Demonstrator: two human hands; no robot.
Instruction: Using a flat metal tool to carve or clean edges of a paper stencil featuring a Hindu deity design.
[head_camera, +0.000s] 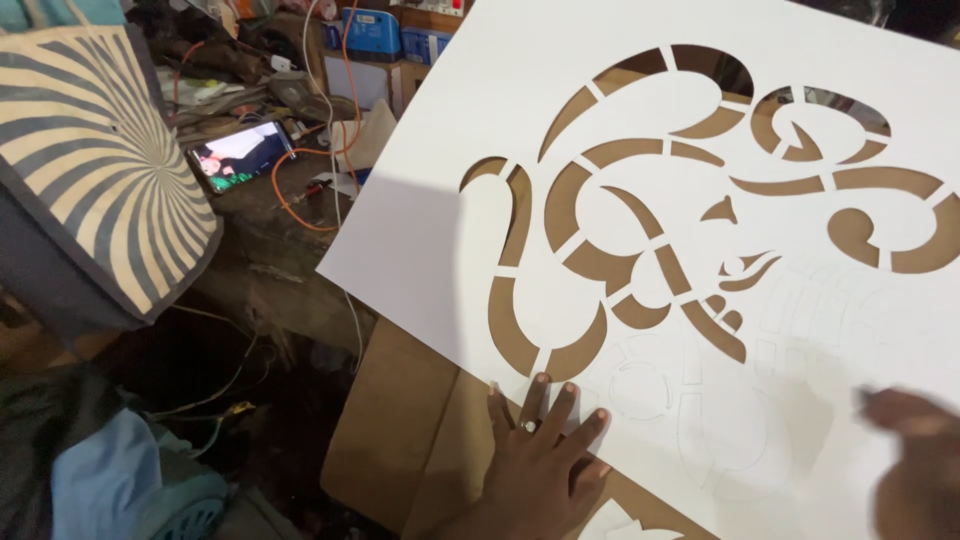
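A large white sheet (470, 150) with curved cut-out shapes lies on a brown board (385, 440). Brown shows through the cut-outs; fainter uncut outlines sit near its lower edge. My left hand (540, 460) lies flat with fingers spread on the sheet's lower edge, a ring on one finger, holding nothing. My right hand (915, 460) is blurred at the lower right, over the sheet's lower right part; whether it holds anything is unclear.
A panel with a swirling striped pattern (100, 160) leans at the left. A phone with a lit screen (240, 155) lies on a cluttered bench with orange and white cables (300, 215). Blue crates (372, 30) stand behind. Blue cloth (110, 480) sits at lower left.
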